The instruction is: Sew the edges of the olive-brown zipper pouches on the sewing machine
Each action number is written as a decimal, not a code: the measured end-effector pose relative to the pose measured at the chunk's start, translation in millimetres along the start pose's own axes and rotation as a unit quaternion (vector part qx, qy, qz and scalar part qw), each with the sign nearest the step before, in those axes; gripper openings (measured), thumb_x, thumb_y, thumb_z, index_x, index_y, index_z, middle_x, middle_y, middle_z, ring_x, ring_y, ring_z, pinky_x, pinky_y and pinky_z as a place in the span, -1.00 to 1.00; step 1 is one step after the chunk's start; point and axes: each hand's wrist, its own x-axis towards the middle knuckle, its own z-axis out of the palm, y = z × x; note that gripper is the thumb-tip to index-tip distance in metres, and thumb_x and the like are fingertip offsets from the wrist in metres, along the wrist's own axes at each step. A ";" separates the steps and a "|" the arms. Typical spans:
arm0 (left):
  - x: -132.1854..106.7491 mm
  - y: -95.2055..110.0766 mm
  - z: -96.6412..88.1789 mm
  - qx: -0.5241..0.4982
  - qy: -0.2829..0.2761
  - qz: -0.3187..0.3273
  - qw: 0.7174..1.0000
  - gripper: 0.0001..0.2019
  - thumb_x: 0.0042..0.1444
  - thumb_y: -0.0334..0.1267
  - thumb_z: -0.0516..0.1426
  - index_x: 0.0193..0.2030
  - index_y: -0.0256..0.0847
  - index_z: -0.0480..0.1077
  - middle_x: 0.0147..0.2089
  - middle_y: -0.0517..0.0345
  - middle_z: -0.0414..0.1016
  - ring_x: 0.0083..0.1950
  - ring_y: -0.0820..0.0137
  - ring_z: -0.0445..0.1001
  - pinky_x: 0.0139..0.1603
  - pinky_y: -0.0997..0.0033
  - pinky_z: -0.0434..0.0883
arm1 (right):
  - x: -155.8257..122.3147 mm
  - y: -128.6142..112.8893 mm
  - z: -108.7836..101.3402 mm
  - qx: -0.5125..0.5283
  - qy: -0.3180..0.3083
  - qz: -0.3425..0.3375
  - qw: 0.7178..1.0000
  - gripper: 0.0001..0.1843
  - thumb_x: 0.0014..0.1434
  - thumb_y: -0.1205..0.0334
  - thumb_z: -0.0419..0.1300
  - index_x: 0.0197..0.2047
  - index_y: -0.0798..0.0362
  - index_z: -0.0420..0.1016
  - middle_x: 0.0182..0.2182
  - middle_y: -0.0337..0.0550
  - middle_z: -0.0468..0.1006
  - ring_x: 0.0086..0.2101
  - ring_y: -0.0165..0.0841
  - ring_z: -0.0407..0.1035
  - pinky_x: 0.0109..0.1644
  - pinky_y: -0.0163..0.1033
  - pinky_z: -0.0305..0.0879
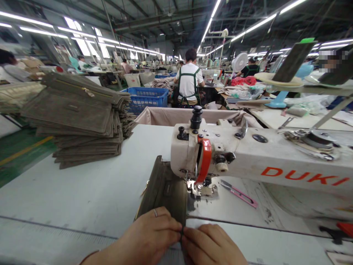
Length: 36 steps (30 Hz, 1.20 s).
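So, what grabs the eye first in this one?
The white sewing machine with orange lettering fills the right middle, a grey-brown fabric piece under its foot. At the bottom edge the left hand and right hand pinch the piece's near edge. A tall stack of similar pieces sits at the left of the table.

A single head-worn camera looks forward and down from close above the table (82, 191), the sewing machine (248, 158) filling the near foreground and the factory floor receding wide beyond.
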 end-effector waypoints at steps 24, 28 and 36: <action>23.7 -64.4 0.5 0.054 -0.049 -0.009 0.997 -0.74 0.26 -0.50 0.04 -0.02 -0.23 0.47 -0.02 0.09 0.57 0.03 0.38 0.49 0.17 0.32 0.40 | 46.8 38.0 -8.4 0.077 -0.124 0.125 0.981 -0.64 0.22 0.39 0.05 0.04 0.07 0.49 -0.20 -0.01 0.54 -0.20 -0.17 0.41 -0.14 -0.05 0.43; 33.7 -71.8 -2.4 0.057 -0.042 -0.014 0.997 -0.77 0.28 -0.47 0.05 -0.05 -0.22 0.49 -0.04 0.11 0.59 0.01 0.37 0.51 0.17 0.34 0.40 | 42.3 41.9 -1.6 0.058 -0.134 0.149 0.978 -0.60 0.25 0.36 0.03 0.12 0.10 0.45 -0.16 0.05 0.54 -0.18 -0.12 0.44 -0.14 0.01 0.44; 47.2 -82.7 -5.0 0.080 -0.037 -0.061 0.994 -0.82 0.27 -0.45 0.09 -0.16 -0.20 0.53 -0.12 0.14 0.61 0.00 0.28 0.53 0.14 0.27 0.41 | 38.0 41.4 4.9 0.044 -0.112 0.150 0.981 -0.64 0.28 0.34 0.01 0.06 0.08 0.51 -0.20 0.02 0.56 -0.22 -0.15 0.45 -0.16 -0.04 0.42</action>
